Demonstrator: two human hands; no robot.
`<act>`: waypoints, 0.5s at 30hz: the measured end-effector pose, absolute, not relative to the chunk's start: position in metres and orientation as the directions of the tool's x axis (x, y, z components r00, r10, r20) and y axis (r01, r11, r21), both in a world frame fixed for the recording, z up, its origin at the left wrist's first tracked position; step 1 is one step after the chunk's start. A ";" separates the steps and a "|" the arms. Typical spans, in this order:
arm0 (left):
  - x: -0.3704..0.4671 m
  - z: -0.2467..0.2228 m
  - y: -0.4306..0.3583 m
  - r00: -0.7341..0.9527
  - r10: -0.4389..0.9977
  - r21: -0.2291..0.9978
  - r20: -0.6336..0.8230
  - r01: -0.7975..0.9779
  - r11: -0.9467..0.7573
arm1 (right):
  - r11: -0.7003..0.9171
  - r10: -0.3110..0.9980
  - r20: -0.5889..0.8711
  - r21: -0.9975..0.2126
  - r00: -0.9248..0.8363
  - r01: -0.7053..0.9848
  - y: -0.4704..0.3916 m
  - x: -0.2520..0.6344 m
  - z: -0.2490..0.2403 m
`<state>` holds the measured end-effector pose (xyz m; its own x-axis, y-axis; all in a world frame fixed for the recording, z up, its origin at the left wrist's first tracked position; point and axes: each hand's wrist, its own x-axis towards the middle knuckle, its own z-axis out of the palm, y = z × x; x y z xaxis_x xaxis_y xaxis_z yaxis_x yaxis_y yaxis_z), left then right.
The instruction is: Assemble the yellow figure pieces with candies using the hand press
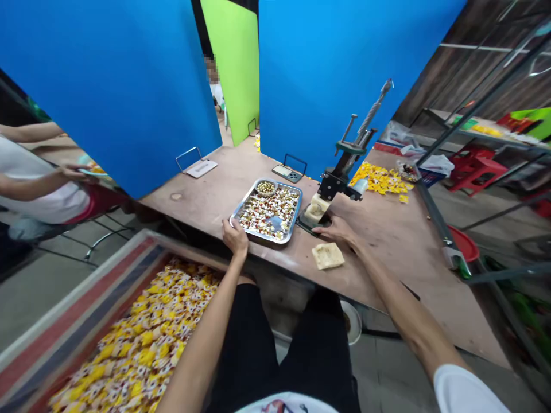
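Observation:
My left hand [235,236] grips the near left corner of a metal tray [279,241]. Small white, red and brown pieces [269,215] cover much of the tray's bottom, and a small round bowl of gold-coloured beads [266,188] sits in its far left corner. Right of the tray stands a hand press [340,175] with a spring and a green collar, tilted in this view. A pale block [317,206] rests on its base. My right hand [338,230] is closed at the near edge of that base. Just in front lies a second pale, hollowed block [328,256].
Yellow pieces [381,179] lie heaped at the table's back right. Two phones, one pale [201,168] and one dark [287,174], lie by blue partitions [327,74]. A striped-lined bin [129,275] of yellow-and-white pieces stands front left. Another person [43,178] sits at far left.

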<state>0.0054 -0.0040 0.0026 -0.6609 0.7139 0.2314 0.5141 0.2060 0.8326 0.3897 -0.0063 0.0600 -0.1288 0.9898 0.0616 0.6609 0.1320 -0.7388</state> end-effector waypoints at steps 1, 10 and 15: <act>0.006 0.001 -0.004 -0.661 0.712 0.833 0.237 0.515 0.200 | 0.134 0.989 0.058 -0.734 -0.136 0.665 -0.007 0.391 0.059; 0.010 0.004 -0.003 -0.662 0.712 0.836 0.234 0.511 0.200 | 0.105 0.994 0.054 -0.729 -0.096 0.676 0.010 0.371 0.059; 0.001 0.009 -0.008 -0.631 0.751 0.855 0.194 0.484 0.186 | 0.141 0.988 0.076 -0.788 -0.132 0.599 0.015 0.382 0.058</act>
<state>0.0013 -0.0079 0.0087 -0.6315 0.7506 0.1943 0.4842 0.1860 0.8549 0.3822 0.0153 0.0583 -0.1325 0.9882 0.0764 0.5991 0.1412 -0.7881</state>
